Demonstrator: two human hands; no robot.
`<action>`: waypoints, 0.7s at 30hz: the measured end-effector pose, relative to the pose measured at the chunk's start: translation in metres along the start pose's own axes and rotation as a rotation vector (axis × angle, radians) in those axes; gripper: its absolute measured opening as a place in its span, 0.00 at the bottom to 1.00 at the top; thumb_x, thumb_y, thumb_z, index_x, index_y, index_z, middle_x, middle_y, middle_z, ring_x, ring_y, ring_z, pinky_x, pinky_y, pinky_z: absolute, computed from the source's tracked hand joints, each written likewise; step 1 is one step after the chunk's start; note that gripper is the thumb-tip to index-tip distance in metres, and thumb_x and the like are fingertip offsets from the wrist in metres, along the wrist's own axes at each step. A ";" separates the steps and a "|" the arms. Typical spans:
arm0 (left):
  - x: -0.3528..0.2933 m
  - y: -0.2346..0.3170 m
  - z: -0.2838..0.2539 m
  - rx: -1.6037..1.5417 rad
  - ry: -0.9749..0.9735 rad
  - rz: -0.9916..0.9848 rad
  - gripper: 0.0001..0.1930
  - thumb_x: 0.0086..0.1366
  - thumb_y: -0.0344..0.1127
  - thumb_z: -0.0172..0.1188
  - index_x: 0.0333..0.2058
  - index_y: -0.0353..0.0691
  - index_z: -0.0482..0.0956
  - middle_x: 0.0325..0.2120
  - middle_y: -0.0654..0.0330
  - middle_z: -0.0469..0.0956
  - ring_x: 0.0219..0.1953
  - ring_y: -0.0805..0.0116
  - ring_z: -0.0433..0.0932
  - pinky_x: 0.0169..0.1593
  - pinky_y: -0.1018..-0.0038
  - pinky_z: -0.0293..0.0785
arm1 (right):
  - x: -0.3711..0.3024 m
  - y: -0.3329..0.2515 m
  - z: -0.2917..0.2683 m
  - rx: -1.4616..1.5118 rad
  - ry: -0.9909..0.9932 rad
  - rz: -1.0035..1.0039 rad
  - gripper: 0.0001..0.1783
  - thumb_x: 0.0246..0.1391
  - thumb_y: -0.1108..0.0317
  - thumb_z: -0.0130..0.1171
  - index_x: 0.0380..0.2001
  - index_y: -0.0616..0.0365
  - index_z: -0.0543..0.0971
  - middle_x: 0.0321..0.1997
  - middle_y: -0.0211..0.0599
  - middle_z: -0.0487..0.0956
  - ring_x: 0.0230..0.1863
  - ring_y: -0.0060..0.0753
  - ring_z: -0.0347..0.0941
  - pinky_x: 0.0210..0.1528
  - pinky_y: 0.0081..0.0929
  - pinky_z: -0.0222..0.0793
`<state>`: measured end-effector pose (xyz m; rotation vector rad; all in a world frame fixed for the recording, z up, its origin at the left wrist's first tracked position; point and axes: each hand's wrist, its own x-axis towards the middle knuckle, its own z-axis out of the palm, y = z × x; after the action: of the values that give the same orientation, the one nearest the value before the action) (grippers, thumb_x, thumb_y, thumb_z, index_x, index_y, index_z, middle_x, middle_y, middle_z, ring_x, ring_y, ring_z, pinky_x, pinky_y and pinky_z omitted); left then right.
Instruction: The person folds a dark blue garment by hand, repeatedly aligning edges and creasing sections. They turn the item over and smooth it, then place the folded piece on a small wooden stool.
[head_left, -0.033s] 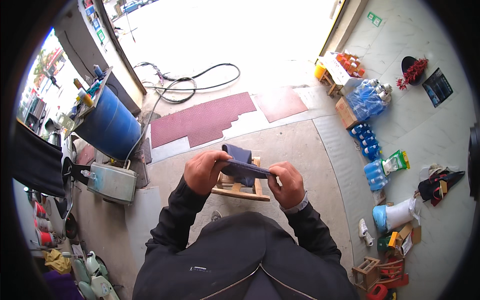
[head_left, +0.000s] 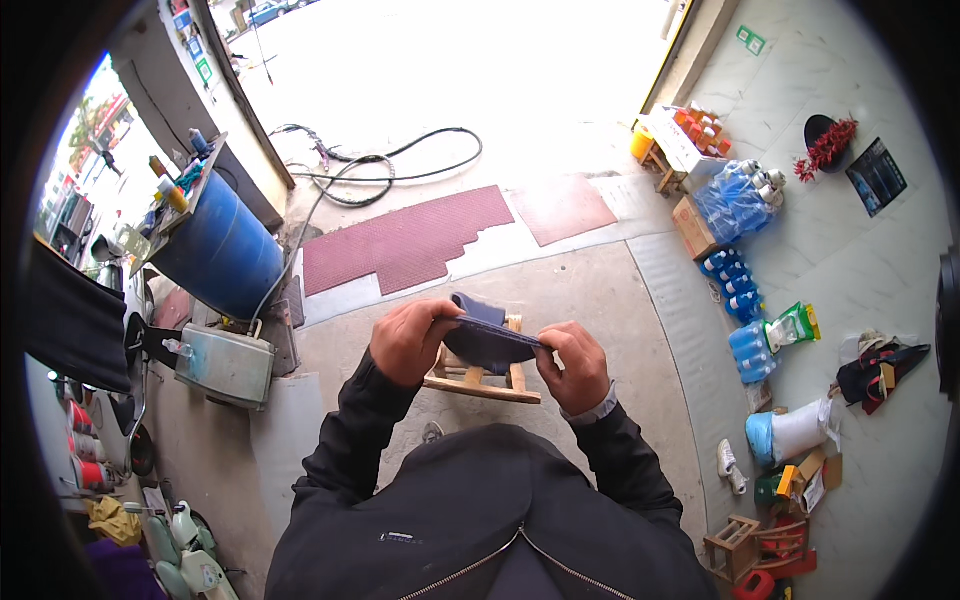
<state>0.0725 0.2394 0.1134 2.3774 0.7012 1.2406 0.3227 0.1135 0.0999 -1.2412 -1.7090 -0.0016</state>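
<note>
A dark navy piece of folded cloth (head_left: 492, 346) is held out in front of my chest, its upper edge drawn straight between my two hands. My left hand (head_left: 408, 342) pinches one end of that edge between thumb and fingers. At the other end, my right hand (head_left: 574, 370) pinches it the same way. The rest of the cloth hangs away from me; its exact kind cannot be made out. Just beneath it is a low wooden stool (head_left: 480, 392), partly hidden by the cloth.
At the left stand a blue barrel (head_left: 222, 240) and a grey metal box (head_left: 228, 362). A black hose (head_left: 420, 140) coils near the doorway beyond a red mat (head_left: 405, 240). Blue bottle packs (head_left: 735, 285), a white sack (head_left: 795, 430) and white shoes (head_left: 731, 465) line the right side.
The hanging part of the cloth has shifted and now drapes fuller below the held edge. Both hands stay in nearly the same place, still pinching it.
</note>
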 end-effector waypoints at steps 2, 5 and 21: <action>-0.006 -0.009 0.004 -0.010 -0.057 -0.087 0.09 0.64 0.28 0.70 0.42 0.40 0.82 0.33 0.53 0.86 0.35 0.53 0.87 0.38 0.66 0.82 | 0.002 0.006 0.004 0.007 -0.024 0.039 0.14 0.50 0.82 0.68 0.40 0.60 0.79 0.36 0.48 0.82 0.36 0.54 0.81 0.39 0.42 0.78; -0.019 -0.016 0.011 -0.061 -0.088 -0.184 0.08 0.66 0.28 0.69 0.43 0.39 0.83 0.33 0.51 0.86 0.34 0.53 0.87 0.38 0.66 0.82 | -0.004 0.008 0.007 0.053 -0.076 0.054 0.14 0.50 0.82 0.68 0.39 0.60 0.78 0.36 0.48 0.82 0.37 0.54 0.81 0.39 0.42 0.78; -0.074 0.006 0.039 -0.483 -0.188 -0.537 0.11 0.74 0.33 0.65 0.48 0.32 0.78 0.35 0.59 0.84 0.39 0.75 0.82 0.45 0.76 0.79 | -0.050 0.022 0.016 0.207 0.038 0.485 0.08 0.60 0.77 0.69 0.41 0.62 0.81 0.36 0.36 0.83 0.36 0.28 0.80 0.42 0.27 0.77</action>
<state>0.0705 0.1878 0.0475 1.7276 0.8005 0.8253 0.3274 0.0960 0.0457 -1.4547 -1.3025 0.4266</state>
